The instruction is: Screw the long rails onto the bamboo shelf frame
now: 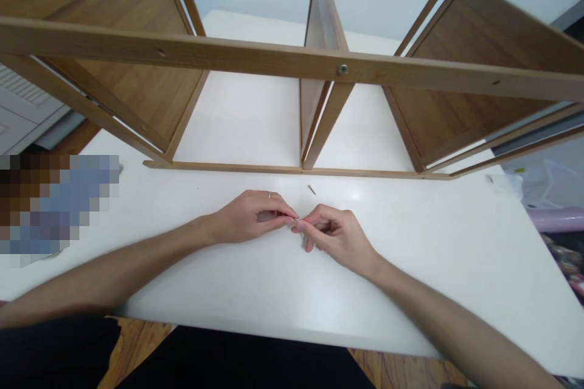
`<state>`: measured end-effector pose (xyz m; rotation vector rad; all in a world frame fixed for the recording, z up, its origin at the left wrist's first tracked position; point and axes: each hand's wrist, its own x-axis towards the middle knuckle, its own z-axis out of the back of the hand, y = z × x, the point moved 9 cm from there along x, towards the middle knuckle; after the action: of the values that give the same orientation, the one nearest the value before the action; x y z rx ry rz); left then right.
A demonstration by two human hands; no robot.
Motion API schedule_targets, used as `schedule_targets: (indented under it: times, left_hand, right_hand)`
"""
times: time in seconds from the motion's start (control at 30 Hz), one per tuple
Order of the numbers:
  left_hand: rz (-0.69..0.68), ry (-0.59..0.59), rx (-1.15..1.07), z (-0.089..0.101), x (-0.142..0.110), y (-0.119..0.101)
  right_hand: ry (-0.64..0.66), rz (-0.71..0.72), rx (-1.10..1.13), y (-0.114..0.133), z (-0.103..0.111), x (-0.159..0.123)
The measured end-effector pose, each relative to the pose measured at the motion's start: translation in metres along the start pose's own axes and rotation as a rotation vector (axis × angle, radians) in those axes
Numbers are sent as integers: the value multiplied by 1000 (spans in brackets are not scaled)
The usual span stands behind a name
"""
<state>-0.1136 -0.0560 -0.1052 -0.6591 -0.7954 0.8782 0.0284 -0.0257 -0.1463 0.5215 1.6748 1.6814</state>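
Over the middle of the white table (255,279), my left hand (250,216) and my right hand (340,234) meet fingertip to fingertip. Both are closed in a pinch on a small metal piece (296,219); it is mostly covered by the fingers, and its exact kind does not show. A ring sits on a finger of my left hand. Just beyond the fingertips a loose screw (312,190) lies on the tabletop. Behind it stands a wooden shelf frame (255,59), with neither hand touching it. A metal fastener (342,70) is set in its front rail, at the middle divider.
The frame spans the table's far half, with a wooden panel (132,42) at left and another panel (483,67) at right. A blurred-out bluish patch (68,206) covers the left table edge. Clear plastic wrapping (542,185) and a purple roll (559,219) are at the right.
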Motion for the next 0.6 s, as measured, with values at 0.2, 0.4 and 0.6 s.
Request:
schedule_targets:
  times: [0.2, 0.4, 0.6]
  left_hand:
    - [32, -32, -75, 0, -1, -3]
    - [182, 13, -165, -7, 0, 7]
    - [241, 2, -226, -8, -2, 7]
  right_hand:
    - [19, -17, 3, -2, 1, 1]
    - [77, -6, -5, -1, -3, 2]
    - [102, 9, 18, 10, -6, 1]
